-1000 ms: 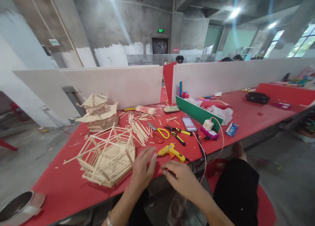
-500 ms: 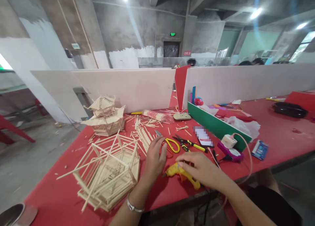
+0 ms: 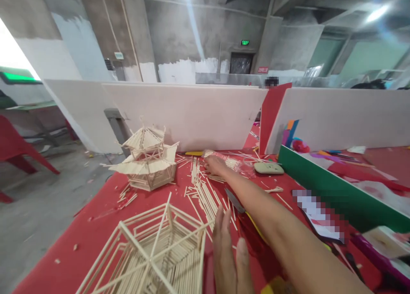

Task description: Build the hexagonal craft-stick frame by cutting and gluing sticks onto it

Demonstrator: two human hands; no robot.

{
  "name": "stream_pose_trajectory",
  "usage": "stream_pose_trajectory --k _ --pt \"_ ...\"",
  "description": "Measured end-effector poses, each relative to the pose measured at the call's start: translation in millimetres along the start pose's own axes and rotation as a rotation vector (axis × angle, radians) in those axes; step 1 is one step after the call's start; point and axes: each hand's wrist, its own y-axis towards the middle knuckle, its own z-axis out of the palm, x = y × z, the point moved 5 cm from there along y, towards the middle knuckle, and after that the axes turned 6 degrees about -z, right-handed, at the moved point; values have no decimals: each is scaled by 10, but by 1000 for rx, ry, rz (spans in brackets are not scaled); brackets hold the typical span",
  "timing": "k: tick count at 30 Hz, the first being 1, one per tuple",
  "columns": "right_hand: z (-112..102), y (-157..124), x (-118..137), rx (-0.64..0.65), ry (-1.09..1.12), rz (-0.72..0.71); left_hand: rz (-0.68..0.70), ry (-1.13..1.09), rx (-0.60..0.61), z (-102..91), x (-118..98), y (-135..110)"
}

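My right hand (image 3: 214, 164) reaches far across the red table (image 3: 96, 230) and closes on the near end of a clear packet of wooden sticks (image 3: 232, 161). My left hand (image 3: 228, 253) lies flat on the table with its fingers stretched out, beside a hexagonal stick frame (image 3: 153, 253). Loose wooden sticks (image 3: 201, 191) are scattered between the two hands. A small stick pagoda model (image 3: 147, 159) stands at the back left. Scissors (image 3: 235, 201) lie partly hidden under my right forearm.
A white partition (image 3: 192, 110) and a red divider (image 3: 272, 114) close off the back of the table. A green board (image 3: 336, 191) stands on the right, with a beige oval object (image 3: 269, 168) before it. A yellow glue gun (image 3: 272, 287) shows at the bottom edge. Red chairs (image 3: 19, 149) stand left.
My right hand has left the glue gun and stretched forward to the packet of sticks. The left hand has flattened beside the frame. The view has moved closer and turned left.
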Motion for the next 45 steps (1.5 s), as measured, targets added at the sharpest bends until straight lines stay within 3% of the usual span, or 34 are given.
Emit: stream_pose_trajectory --k 3,6,13,21,25,28,32,35,37,40,45 --pt "141 322 -47 46 -62 23 -44 -4 46 29 120 25" --pt "261 461 -64 105 -107 1 -6 -41 60 4 106 39" --pt "349 360 -110 170 -169 73 38 -36 133 -46 -89 31" --pt "309 383 -94 188 -34 43 7 -23 128 -70 -97 14" --pt "247 373 -96 99 124 14 -43 -13 68 -48 -79 16" --pt "43 284 -97 -47 290 -12 -72 -7 -57 -9 -86 18" --pt "-440 -26 -72 -232 535 -29 -6 -58 -216 19 -205 -6" --pt "-863 -456 41 -292 703 -52 49 -141 -225 3 -363 -68" --pt "-1115 -838 175 -293 787 -78 44 -253 -214 -55 -481 -137" --pt "-1389 -1484 433 -254 876 -127 -78 -458 -200 -216 -635 -259" --pt "-1565 -2396 813 -163 1120 -173 -240 -636 -147 -562 -913 -408"
